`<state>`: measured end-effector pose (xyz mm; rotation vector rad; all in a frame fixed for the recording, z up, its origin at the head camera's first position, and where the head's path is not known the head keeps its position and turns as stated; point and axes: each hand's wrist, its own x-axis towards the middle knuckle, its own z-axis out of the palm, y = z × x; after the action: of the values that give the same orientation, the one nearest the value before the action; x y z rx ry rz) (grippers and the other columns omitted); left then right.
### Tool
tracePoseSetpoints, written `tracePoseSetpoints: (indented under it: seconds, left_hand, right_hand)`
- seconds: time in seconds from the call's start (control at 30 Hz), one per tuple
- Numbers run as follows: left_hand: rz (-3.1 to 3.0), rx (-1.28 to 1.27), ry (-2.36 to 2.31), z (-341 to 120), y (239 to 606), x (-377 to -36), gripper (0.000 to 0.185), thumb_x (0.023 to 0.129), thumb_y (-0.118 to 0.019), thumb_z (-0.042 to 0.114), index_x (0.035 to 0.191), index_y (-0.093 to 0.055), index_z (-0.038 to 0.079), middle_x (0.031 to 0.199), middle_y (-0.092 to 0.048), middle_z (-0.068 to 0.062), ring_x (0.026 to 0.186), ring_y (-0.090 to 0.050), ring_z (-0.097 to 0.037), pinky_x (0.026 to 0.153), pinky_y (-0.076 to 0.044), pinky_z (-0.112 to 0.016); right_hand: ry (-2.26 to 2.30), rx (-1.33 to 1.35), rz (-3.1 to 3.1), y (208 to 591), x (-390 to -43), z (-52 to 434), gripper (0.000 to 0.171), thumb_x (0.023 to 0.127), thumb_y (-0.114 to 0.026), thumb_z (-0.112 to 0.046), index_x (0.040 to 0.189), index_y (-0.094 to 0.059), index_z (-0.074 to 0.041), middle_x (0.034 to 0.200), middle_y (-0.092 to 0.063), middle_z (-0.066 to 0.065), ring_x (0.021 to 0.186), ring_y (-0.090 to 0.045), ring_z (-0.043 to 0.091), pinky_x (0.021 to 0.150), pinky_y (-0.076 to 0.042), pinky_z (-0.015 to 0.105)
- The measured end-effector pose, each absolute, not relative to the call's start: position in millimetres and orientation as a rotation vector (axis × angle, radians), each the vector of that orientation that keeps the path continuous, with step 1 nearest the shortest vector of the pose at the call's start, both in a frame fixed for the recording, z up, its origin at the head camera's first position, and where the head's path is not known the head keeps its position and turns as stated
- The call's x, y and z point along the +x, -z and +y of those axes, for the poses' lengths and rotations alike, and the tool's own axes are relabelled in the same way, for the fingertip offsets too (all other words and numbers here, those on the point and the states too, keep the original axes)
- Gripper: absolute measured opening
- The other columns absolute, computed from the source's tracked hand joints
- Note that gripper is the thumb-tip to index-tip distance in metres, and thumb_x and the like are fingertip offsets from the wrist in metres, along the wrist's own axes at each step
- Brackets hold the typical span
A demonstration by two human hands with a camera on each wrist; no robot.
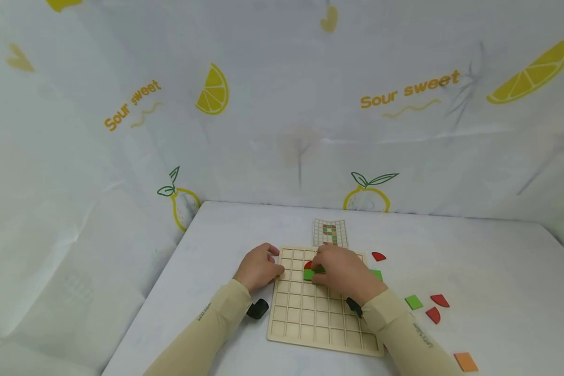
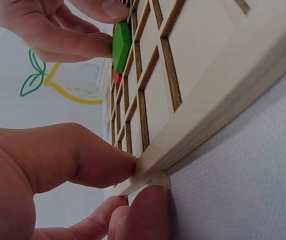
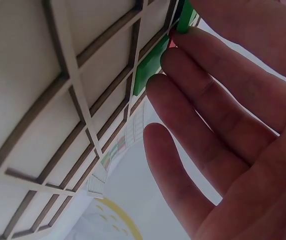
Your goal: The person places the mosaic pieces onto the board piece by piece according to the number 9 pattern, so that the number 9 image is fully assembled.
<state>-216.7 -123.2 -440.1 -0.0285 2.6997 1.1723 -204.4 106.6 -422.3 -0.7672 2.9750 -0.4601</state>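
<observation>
My left hand [image 1: 258, 267] grips the left edge of a wooden grid board [image 1: 310, 318], thumb on the rim and fingers under it in the left wrist view. Over the board's upper middle, my right hand [image 1: 343, 269] pinches a green tile [image 2: 122, 46] between thumb and index finger. Its other fingers extend over the board in the right wrist view. Beside those fingertips are a red quarter-round tile [image 1: 308, 265] and a green square tile [image 1: 308, 275] on the grid. Another green tile [image 1: 377, 273] shows past the right hand, at the board's right side.
A folded pattern card [image 1: 330, 230] stands behind the board. To the right lie loose red quarter-round tiles [image 1: 378, 256], a green tile [image 1: 413, 302] and an orange tile [image 1: 466, 361]. The white table [image 1: 498, 271] meets a printed cloth backdrop behind.
</observation>
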Motion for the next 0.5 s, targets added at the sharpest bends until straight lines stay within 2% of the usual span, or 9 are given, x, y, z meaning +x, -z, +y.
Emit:
tracePoseSetpoints:
  seconds: [0.27,0.5]
  left_hand:
    - [2.701,-0.040,-1.160,-124.2,440.9,-217.3,0.041,0.087,-0.078,0.015,0.127,-0.068,0.008,0.098,-0.063,-0.005,0.077,-0.061,-0.017,0.070,-0.045,-0.031]
    - [2.706,-0.044,-1.153,-122.9,440.7,-218.3,0.042,0.087,-0.078,0.016,0.127,-0.068,0.008,0.100,-0.064,-0.005,0.083,-0.060,-0.019,0.073,-0.046,-0.032]
  right_hand:
    - [0.426,-0.770,2.986,420.3,-202.3,102.6,0.014,0.088,-0.090,-0.022,0.098,-0.085,-0.012,0.094,-0.070,-0.004,0.091,-0.066,0.016,0.081,-0.058,0.037]
    - [0.411,-0.768,3.001,421.8,-199.8,102.0,0.018,0.088,-0.091,-0.026,0.100,-0.086,-0.014,0.095,-0.071,-0.004,0.091,-0.069,0.015,0.082,-0.060,0.037]
